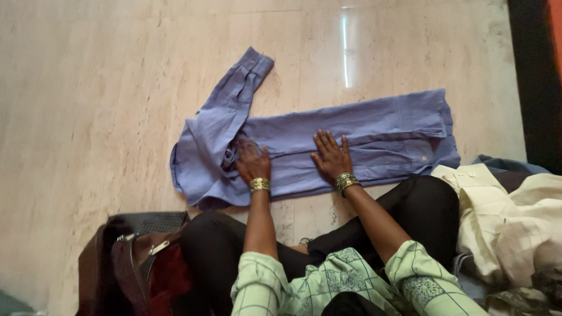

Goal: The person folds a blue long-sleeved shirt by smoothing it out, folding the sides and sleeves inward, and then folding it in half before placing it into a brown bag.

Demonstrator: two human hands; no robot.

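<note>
While pressing one blue shirt (328,140) | left hand (253,162) flat | right hand (331,157) flat, released

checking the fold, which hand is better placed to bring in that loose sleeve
Left, probably. The left hand already rests at the base of the sleeve, while the right hand lies flat mid-shirt, farther away.

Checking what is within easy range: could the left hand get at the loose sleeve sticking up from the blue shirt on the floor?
Probably yes. The left hand lies flat on the blue shirt, right beside where the sleeve begins. Only bare floor surrounds the sleeve, and nothing covers it.
</note>
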